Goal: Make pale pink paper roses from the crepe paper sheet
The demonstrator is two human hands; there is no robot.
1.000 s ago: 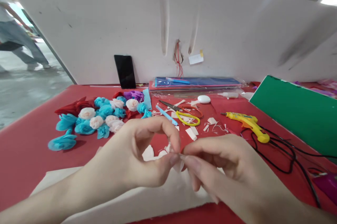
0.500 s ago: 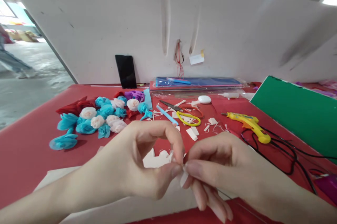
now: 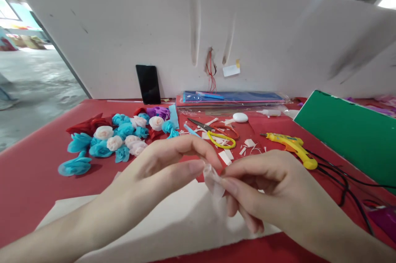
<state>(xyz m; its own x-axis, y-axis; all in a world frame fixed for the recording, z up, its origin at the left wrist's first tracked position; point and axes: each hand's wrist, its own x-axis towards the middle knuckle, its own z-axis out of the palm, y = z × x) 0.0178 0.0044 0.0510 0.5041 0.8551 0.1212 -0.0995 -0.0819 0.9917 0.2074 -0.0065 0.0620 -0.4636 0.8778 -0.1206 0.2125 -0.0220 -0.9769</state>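
Observation:
Between my two hands is a small, thin whitish paper petal (image 3: 213, 182), curled at its top and see-through at its lower edge. My right hand (image 3: 262, 189) pinches its right side between thumb and forefinger, the other fingers curled below. My left hand (image 3: 167, 172) has its thumb and forefinger closed round the petal's upper end; its other fingers are hidden. Under both hands lies a large off-white paper sheet (image 3: 173, 221). Just beyond them are scissors (image 3: 221, 139) with yellow and orange handles, among white paper scraps (image 3: 225, 156).
Blue, white, red and purple paper flowers (image 3: 125, 131) are heaped at left. A yellow glue gun (image 3: 291, 145) with black cords lies at right, before a green board (image 3: 343, 131). A phone (image 3: 148, 84) leans on the white partition (image 3: 123, 19). Wrapped sheets (image 3: 241, 97) lie behind.
The paper petal has been raised and turned, so more of its curled top shows. My left thumb has moved up and straightened, while my right hand has shifted slightly upward.

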